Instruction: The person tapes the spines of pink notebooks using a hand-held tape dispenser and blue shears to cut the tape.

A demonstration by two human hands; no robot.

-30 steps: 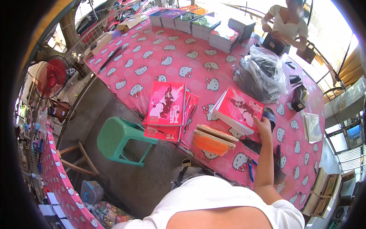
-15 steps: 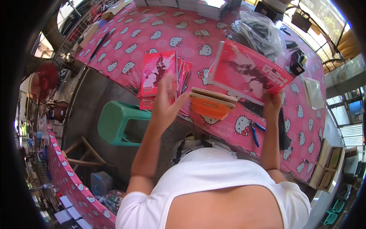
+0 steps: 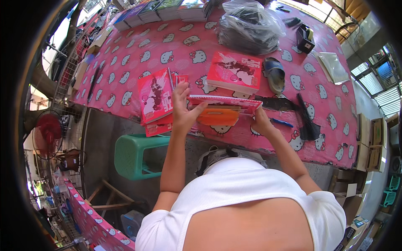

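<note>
My right hand [image 3: 263, 122] grips the right end of a red notebook [image 3: 226, 100], held on edge, with a row of holes along its upper side. At its left end is my left hand [image 3: 183, 109], fingers stretched up and thumb apart; whether it presses on the cover is unclear. Just in front of the notebook is an orange block [image 3: 217, 117] with a wooden board edge, partly hidden. Beyond it lies a thick stack of red-covered notebooks [image 3: 234, 72]. Red wire-bound notebooks [image 3: 155, 97] are piled by my left hand.
A sandal [image 3: 274, 76] lies right of the stack. Blue-handled pliers [image 3: 281, 122] and black binding coils [image 3: 307, 115] are near my right hand. Behind stand a clear plastic bag [image 3: 251, 31], a tape dispenser [image 3: 305, 39] and more notebook stacks [image 3: 167, 11]. A green stool [image 3: 136, 154] is at left.
The red notebook has come down from the upper right and been turned on edge behind the orange block. My right hand moved inward with it; the left now meets its other end.
</note>
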